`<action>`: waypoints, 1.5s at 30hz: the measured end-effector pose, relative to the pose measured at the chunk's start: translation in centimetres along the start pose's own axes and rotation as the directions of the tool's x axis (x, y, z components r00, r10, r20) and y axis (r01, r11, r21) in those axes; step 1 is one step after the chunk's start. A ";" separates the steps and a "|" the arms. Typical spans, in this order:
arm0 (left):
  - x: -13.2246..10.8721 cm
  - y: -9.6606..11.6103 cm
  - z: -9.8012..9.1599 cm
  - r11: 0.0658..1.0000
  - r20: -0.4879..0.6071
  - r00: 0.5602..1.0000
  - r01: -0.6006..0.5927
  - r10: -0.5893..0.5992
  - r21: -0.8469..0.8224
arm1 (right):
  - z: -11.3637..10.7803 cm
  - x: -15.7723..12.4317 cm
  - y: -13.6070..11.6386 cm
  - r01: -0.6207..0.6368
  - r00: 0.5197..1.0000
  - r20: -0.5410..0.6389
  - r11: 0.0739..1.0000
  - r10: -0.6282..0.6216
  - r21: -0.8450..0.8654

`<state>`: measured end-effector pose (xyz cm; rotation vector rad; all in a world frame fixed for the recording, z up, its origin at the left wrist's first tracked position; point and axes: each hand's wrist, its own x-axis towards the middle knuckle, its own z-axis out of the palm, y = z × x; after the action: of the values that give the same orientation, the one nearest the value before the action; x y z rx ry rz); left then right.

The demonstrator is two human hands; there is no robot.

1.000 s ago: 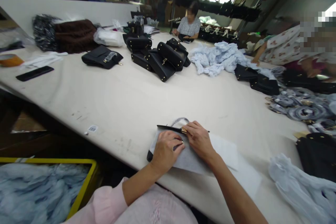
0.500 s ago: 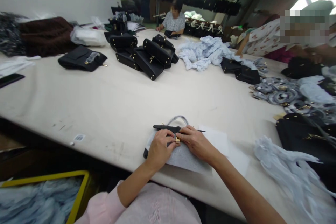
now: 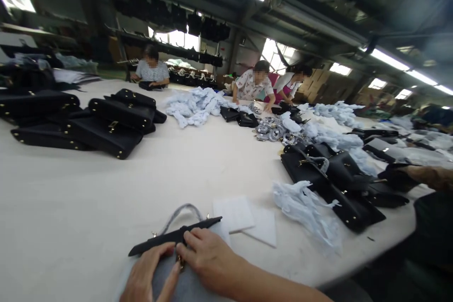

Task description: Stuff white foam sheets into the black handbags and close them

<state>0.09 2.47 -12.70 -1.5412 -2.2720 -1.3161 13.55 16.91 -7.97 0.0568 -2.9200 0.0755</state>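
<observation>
A black handbag [image 3: 173,237] lies before me at the table's near edge, its grey-wrapped handle [image 3: 184,206] standing up behind the dark flap. Pale grey wrapping covers the front of the bag. My left hand [image 3: 148,271] grips the bag on the left, forefinger along the flap and thumb at the gold clasp [image 3: 180,263]. From the right, my right hand [image 3: 208,257] holds the flap by the clasp with its fingers bent. The fingers partly hide the clasp, and the bag's lower part is out of frame.
White sheets [image 3: 235,213] lie right of the bag, then crumpled pale wrapping [image 3: 304,210] and a pile of black handbags [image 3: 332,174]. More black handbags [image 3: 113,125] lie left. Wrapped coiled straps [image 3: 274,130] are farther back. Co-workers [image 3: 152,71] sit or lean at the far side; an arm [image 3: 432,174] reaches in right.
My view has swung right and up, so the bag and hands now appear lower and farther left. Both hands stay at the clasp; the left thumb and forefinger are more spread.
</observation>
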 end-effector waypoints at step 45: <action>3.3 1.0 -1.7 0.854 0.563 0.813 0.391 -0.147 -0.342 | -2.9 2.9 -3.0 -0.596 0.767 0.323 0.802 0.555 0.038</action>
<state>-1.37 3.75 -9.36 -1.9706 -2.7457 -1.7825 11.51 13.95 -4.34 -0.8966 -3.0995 0.4022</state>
